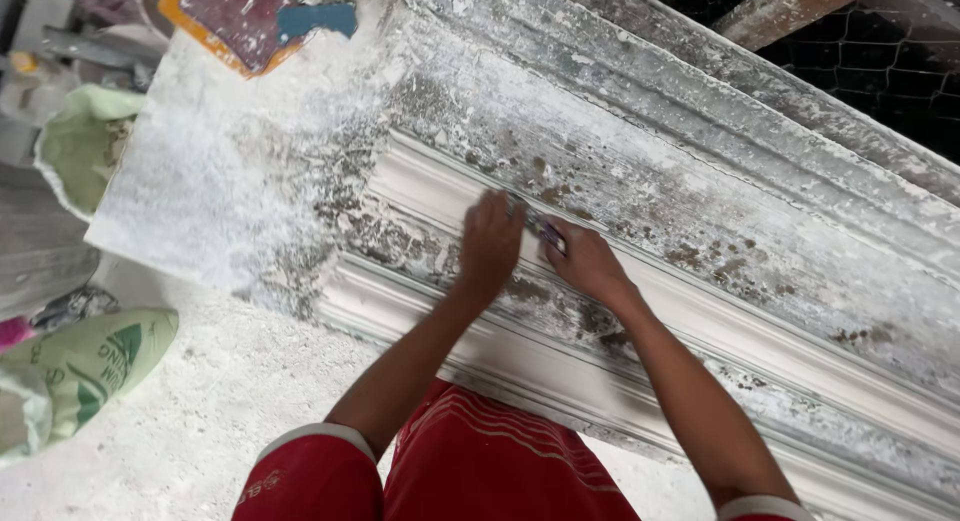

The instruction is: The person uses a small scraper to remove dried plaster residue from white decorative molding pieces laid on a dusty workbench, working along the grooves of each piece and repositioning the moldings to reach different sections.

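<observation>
Both hands are pressing on the white plaster moulding [640, 311], left hand [490, 243] lying flat & right hand [585, 261] at 3 o'clock, its grip pinching a small tool [545, 229] to keep it steady.

Two bare arms reach up from the near edge and away from the body. The left arm comes from the near left and bends a little at the elbow. The left hand [490, 243] lies palm down with its fingers [497, 205] close together and pointing far. The right arm comes from the near right and runs straight toward the left. The right hand [585, 261] is curled, and its fingers [552, 243] are bent in tight. The two hands sit just beside each other, almost touching. Red sleeves with pale cuffs cover the upper arms.
</observation>
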